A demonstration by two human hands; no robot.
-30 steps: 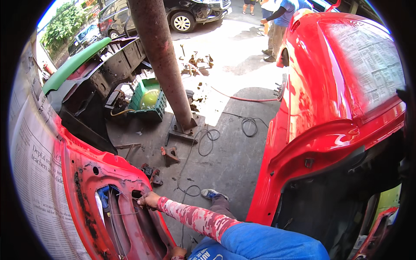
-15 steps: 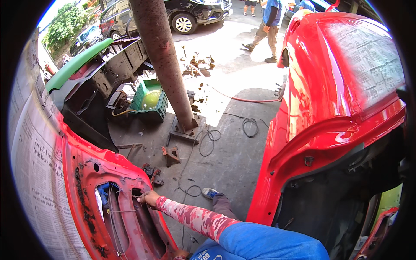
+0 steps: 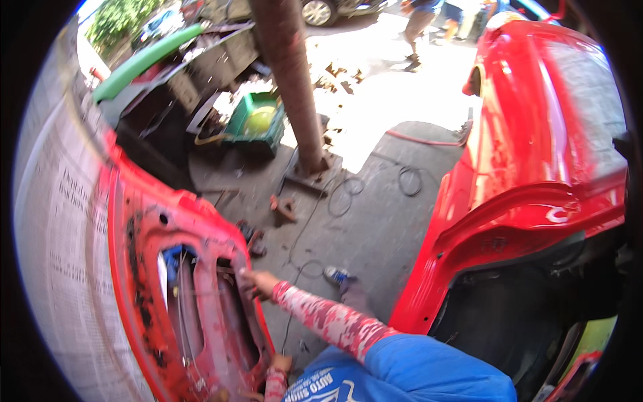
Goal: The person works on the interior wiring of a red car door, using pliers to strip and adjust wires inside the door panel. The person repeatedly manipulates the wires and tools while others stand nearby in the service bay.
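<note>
A red car door (image 3: 221, 335), its inner side bare, stands at lower left with long cut-outs in its metal. Inside one cut-out sit a blue part (image 3: 177, 260) and thin rods. My right hand (image 3: 259, 284) is at the door's right edge, its arm in a camouflage-patterned sleeve. Its fingers look curled together, but blur hides what is in them. Lower down, my left hand (image 3: 280, 363) is by the door's lower right edge; its fingers are not clear. Newsprint sheeting (image 3: 60, 221) hangs along the far left.
A glossy red car body (image 3: 522, 134) stands at right with its doorway open. A steel post (image 3: 291, 80) rises from the floor beside a green crate (image 3: 258, 127). A cable (image 3: 345, 194) and a metal stand (image 3: 284, 209) lie near my shoe (image 3: 336, 275). A person (image 3: 418, 27) is at the back.
My right hand has drawn back from the door's opening, where it held a thin wire-like piece, to the door's edge. More of my left hand shows. The view has shifted.
</note>
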